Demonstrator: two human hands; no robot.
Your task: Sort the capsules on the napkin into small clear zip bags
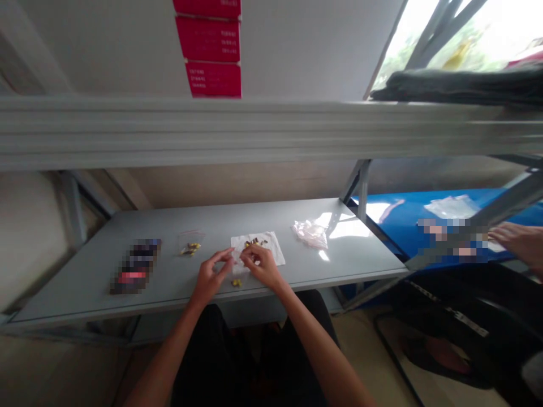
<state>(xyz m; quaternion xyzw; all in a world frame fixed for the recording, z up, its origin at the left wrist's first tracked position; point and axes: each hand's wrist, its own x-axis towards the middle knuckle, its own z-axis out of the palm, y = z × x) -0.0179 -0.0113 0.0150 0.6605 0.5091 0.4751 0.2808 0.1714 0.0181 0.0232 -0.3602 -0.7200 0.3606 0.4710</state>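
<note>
The left hand (208,276) curved by a creased white sheet (276,249) bearing small brown-and-yellow pieces (251,243), the right hand (263,265) above it, both grips unclear.

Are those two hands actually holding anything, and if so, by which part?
I can't tell. The right hand is over the white sheet, the left hand at its edge; anything pinched there is too small and blurred to make out.

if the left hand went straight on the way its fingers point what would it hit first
Most likely the right hand, which faces the left hand at the white sheet. Depth is unclear, and blur could hide something thin between them.
</note>
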